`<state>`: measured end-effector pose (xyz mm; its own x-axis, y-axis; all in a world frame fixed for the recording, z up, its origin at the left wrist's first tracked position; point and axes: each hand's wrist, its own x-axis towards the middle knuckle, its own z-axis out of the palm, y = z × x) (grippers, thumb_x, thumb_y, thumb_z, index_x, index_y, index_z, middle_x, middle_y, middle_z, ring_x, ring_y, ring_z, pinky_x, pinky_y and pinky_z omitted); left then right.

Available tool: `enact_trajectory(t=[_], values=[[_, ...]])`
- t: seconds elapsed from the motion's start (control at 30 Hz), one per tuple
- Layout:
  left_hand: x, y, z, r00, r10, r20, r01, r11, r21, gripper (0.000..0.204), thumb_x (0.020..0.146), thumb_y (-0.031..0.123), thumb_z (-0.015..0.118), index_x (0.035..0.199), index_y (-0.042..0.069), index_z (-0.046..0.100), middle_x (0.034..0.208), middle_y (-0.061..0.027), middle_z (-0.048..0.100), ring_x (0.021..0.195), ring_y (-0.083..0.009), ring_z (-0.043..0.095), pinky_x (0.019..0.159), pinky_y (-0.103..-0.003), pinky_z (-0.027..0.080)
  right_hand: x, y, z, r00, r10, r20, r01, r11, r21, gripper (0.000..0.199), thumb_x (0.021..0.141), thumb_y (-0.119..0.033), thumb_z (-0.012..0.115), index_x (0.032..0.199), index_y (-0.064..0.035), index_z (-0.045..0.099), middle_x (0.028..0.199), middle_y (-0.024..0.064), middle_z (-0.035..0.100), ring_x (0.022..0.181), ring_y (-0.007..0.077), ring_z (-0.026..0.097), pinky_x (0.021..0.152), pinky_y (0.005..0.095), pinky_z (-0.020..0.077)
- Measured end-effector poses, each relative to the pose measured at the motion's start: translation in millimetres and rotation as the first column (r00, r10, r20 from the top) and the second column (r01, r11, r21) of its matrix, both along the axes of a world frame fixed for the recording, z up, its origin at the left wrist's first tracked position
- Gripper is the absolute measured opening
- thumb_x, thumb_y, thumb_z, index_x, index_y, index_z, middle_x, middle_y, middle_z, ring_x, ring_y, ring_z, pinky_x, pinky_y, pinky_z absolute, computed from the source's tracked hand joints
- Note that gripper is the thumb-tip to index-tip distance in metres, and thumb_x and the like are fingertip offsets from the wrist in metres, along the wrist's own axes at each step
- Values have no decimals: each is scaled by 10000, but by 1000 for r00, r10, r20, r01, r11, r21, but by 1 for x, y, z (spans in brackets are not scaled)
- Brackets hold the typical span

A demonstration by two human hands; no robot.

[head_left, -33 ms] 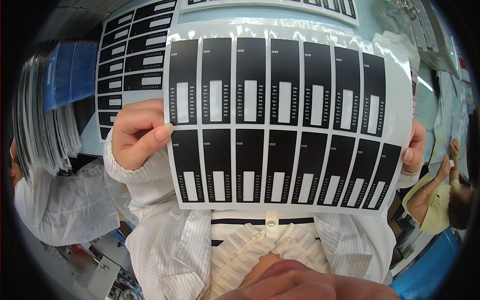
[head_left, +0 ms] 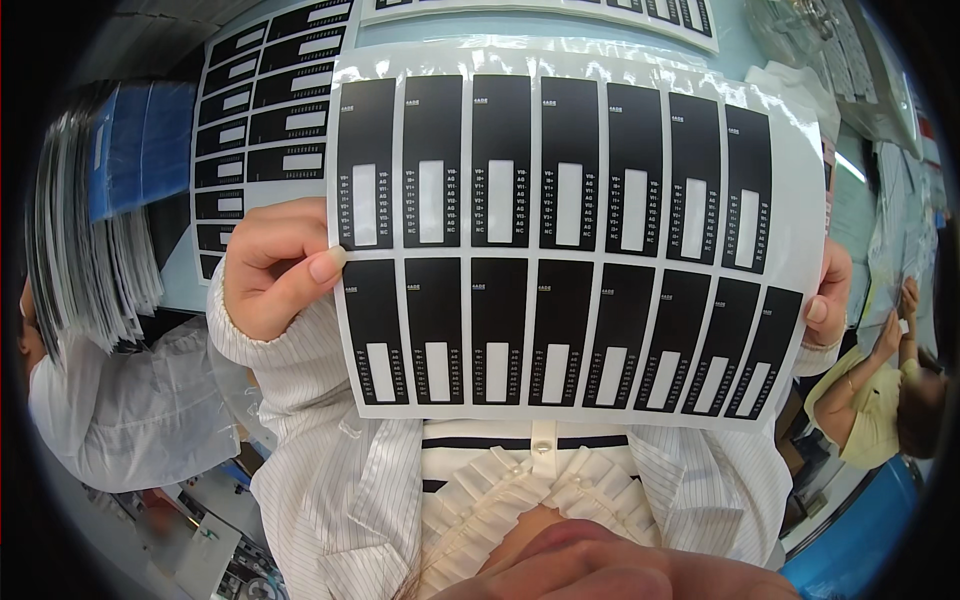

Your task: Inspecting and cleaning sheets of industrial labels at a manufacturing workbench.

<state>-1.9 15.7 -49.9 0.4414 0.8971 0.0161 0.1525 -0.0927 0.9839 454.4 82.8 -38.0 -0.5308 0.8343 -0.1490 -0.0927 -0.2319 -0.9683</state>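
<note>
A white sheet of black labels (head_left: 500, 253) is held up in front of my chest, curving away at its right side. Two rows of tall black labels cover it, each with a pale rectangular window and small print. At the sheet's left edge my left hand (head_left: 280, 268) is closed, thumb on the front and fingers behind. My right hand (head_left: 829, 295) grips the right edge the same way, its fingers mostly hidden behind the sheet. The top right label place shows only white backing.
Another label sheet (head_left: 262, 110) lies on the pale table at left, and a stack of sheets (head_left: 600, 18) lies beyond. Upright papers and a blue folder (head_left: 140, 150) stand far left. Clear plastic bags (head_left: 800, 30) sit back right. Other people work on both sides, one in yellow (head_left: 860, 400).
</note>
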Motion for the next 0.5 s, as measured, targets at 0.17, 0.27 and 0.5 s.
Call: enact_trajectory(t=[0.17,0.27,0.5], values=[[3,3,-5,1000,-8,22,8,1000,-3,234,869,119,530,731,-51,614,770,-133,634,603,-159,552,560,-260,403,1,-2,3,1000,-19,24,19,1000,-10,351,735,-263,779,704,-77,483,819,86,637,763,180,622,709,299,510],[1,-1,6,1000,12,-29,-13,1000,-11,233,866,117,532,730,-53,614,768,-133,633,603,-157,552,560,-259,402,-8,-1,-4,998,-44,-36,44,999,5,281,717,-232,767,677,-44,561,807,111,671,689,158,631,647,267,494],[-1,0,0,1000,15,-17,-16,1000,-12,223,840,106,540,696,-57,589,735,-121,613,591,-150,529,550,-253,380,-11,-2,0,997,-69,-39,69,998,12,262,706,-204,756,665,-44,552,801,112,668,681,162,627,647,272,494]])
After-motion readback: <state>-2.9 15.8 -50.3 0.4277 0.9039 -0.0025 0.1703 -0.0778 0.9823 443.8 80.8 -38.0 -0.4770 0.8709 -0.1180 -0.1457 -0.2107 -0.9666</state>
